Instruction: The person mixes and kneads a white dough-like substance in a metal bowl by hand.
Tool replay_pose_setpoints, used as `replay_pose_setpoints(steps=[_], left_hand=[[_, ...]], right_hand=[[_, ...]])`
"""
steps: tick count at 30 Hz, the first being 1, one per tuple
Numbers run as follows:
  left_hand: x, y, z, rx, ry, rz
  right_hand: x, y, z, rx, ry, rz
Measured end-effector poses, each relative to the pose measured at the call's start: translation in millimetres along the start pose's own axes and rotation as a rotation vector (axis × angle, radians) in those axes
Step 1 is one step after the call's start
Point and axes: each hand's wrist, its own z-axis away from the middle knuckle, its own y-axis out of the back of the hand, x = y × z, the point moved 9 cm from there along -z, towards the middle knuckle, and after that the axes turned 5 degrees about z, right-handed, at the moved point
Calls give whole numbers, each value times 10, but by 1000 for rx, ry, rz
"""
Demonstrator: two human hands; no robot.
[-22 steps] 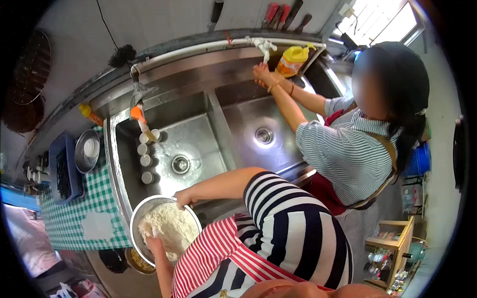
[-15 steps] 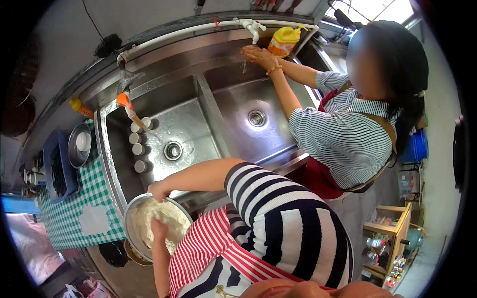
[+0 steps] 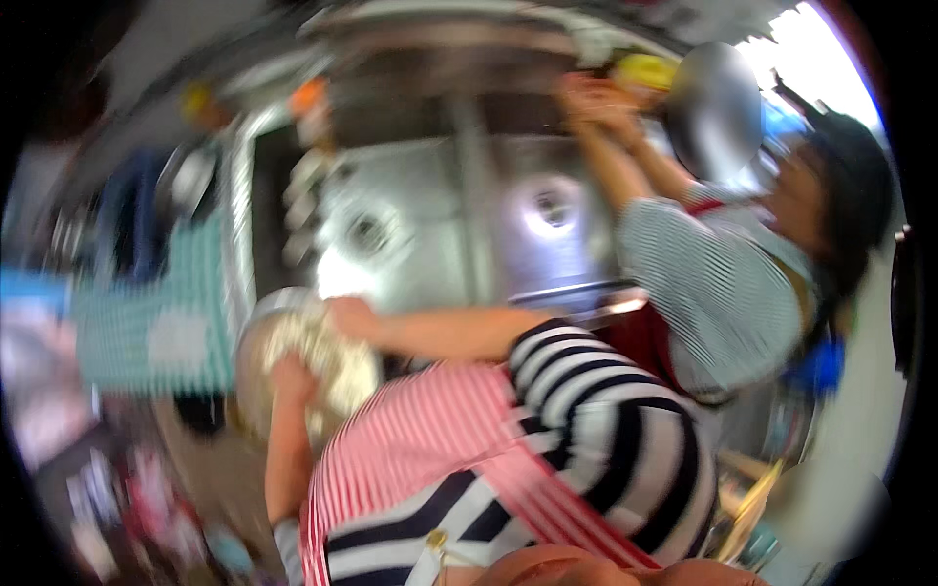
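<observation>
Motion blurs the whole picture. A round metal bowl (image 3: pixel 252 356) at the lower left holds pale, floury dough (image 3: pixel 344 376). My left hand (image 3: pixel 293 379) reaches down into the bowl, its fingers smeared and partly sunk in the pale mass. At the bowl's far right rim, my right hand (image 3: pixel 350 320) is closed on the edge, with its forearm stretched across the front of the sink.
Beyond the bowl lies a two-basin steel sink (image 3: pixel 415 181), with several small white cups (image 3: pixel 301 205) in its left basin. A co-worker's hands (image 3: pixel 601 103) are over the right basin, near a yellow bottle (image 3: pixel 645 73). A green checked cloth (image 3: pixel 200 264) covers the counter at left.
The view has swung, shifting the sink and the co-worker rightward in the picture. Both my hands stay at the bowl; my left has moved up and left over the dough.
</observation>
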Motion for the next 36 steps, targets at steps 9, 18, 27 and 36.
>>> replay_pose_setpoints(steps=[9, 18, 27, 36], left_hand=[[1089, -86, 819, -303, -375, -36], [297, 71, 93, -26, -19, 22], [1070, -157, 671, -117, -264, 32], [204, 133, 275, -154, 109, 2]], right_hand=[[-195, 410, 113, 76, 116, -1], [-294, 557, 205, 32, 157, 102], [-213, 489, 168, -27, 90, 107], [-263, 674, 100, -50, 97, 231]])
